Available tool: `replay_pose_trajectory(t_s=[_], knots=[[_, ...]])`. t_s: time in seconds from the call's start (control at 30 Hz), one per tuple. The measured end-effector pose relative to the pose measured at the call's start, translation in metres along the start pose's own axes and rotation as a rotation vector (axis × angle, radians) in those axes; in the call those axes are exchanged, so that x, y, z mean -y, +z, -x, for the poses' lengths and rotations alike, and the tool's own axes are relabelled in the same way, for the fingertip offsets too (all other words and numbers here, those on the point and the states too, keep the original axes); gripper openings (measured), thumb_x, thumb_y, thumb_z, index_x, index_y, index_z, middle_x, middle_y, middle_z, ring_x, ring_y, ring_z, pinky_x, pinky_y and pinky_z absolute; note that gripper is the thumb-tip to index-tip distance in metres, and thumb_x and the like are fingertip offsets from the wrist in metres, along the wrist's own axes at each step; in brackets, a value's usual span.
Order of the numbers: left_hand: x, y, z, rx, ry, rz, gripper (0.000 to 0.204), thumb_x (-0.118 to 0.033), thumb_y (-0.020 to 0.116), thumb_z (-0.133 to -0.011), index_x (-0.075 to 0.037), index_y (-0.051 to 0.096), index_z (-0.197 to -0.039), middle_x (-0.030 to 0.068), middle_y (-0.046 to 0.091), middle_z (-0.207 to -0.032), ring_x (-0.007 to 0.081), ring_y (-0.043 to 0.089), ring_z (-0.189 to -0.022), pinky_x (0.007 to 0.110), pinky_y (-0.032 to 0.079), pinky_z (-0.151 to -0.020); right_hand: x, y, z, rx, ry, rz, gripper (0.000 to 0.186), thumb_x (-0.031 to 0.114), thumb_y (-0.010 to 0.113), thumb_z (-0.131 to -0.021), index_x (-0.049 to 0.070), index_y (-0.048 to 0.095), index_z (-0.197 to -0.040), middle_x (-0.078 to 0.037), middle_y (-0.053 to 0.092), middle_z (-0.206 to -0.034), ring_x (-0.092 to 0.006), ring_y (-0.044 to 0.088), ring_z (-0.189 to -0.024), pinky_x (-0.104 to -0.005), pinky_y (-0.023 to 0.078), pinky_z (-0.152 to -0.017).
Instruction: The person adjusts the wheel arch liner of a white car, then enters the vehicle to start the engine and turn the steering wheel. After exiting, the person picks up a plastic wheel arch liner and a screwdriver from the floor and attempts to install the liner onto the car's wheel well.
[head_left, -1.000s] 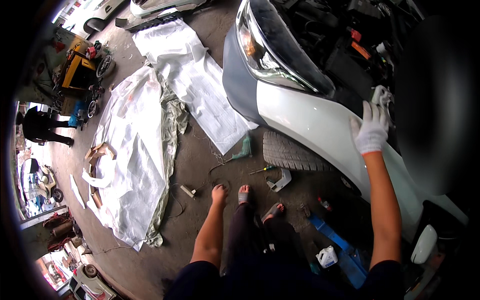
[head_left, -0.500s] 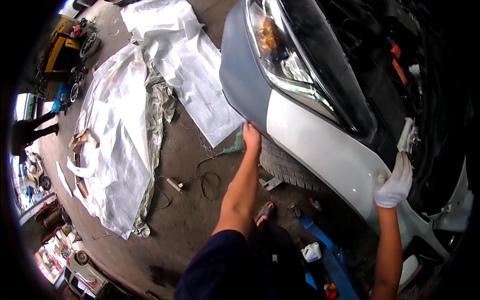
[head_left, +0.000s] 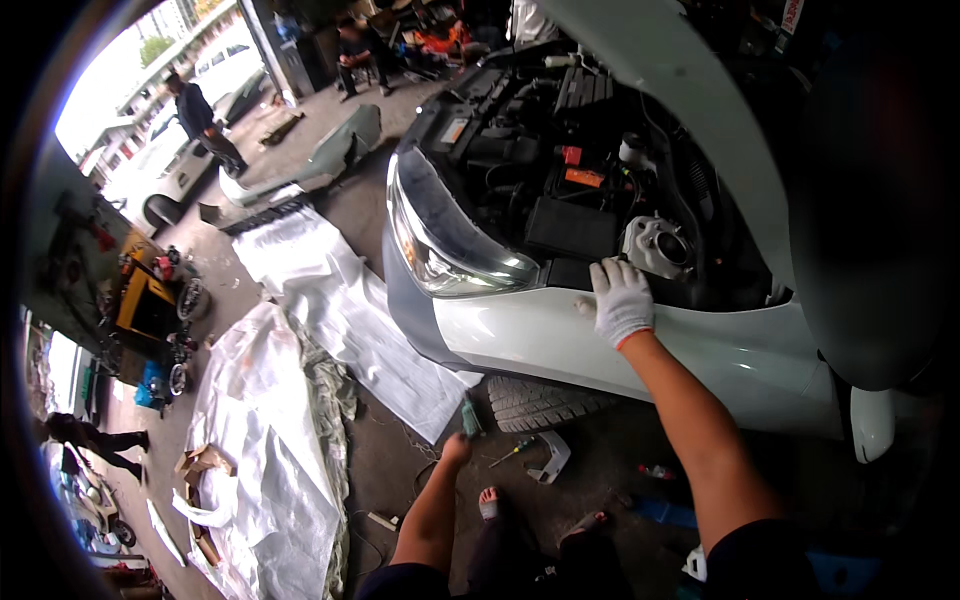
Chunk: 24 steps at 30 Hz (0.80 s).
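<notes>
White fender (head_left: 540,328), right hand (head_left: 622,302) resting open at its top edge.
Ahead of the fender, the headlight (head_left: 440,255) looks fitted; above it, the hood (head_left: 705,95) is not lowered. Left hand (head_left: 456,450) below the fender: cannot tell its grip.

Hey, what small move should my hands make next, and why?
Perhaps raise your bare left hand to the white front fender: it appears to hang empty, while your gloved right hand is at the fender's top edge.
</notes>
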<state>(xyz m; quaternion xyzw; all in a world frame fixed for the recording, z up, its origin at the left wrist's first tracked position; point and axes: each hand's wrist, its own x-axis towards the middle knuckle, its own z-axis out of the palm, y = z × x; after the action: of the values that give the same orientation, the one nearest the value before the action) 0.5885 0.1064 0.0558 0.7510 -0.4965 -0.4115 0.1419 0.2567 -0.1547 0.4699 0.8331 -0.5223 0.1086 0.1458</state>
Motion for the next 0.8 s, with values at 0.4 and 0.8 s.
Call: replay_pose_trajectory(t_s=[0.4, 0.8], knots=[[0.061, 0.047, 0.296, -0.497, -0.386, 0.02, 0.034, -0.007, 0.054, -0.086, -0.001, 0.055, -0.119, 0.0183, 0.063, -0.104, 0.0338, 0.062, -0.096, 0.04, 0.049, -0.085, 0.021, 0.013, 0.282, -0.385, 0.095, -1.009, 0.016, 0.019, 0.066, -0.078, 0.01, 0.063, -0.091, -0.009, 0.065, -0.091, -0.0306, 0.063, -0.086, -0.0444, 0.051, -0.081], [-0.038, 0.407, 0.219, 0.038, 0.383, -0.035, 0.033, -0.004, 0.057, -0.086, 0.0, 0.056, -0.119, 0.022, 0.06, -0.107, 0.0423, 0.061, -0.093, 0.043, 0.051, -0.078, 0.084, 0.269, 0.602, 0.004, 1.182, -1.388, 0.012, 0.012, 0.063, -0.092, 0.001, 0.065, -0.096, -0.008, 0.067, -0.089, -0.017, 0.065, -0.084, -0.029, 0.051, -0.075]])
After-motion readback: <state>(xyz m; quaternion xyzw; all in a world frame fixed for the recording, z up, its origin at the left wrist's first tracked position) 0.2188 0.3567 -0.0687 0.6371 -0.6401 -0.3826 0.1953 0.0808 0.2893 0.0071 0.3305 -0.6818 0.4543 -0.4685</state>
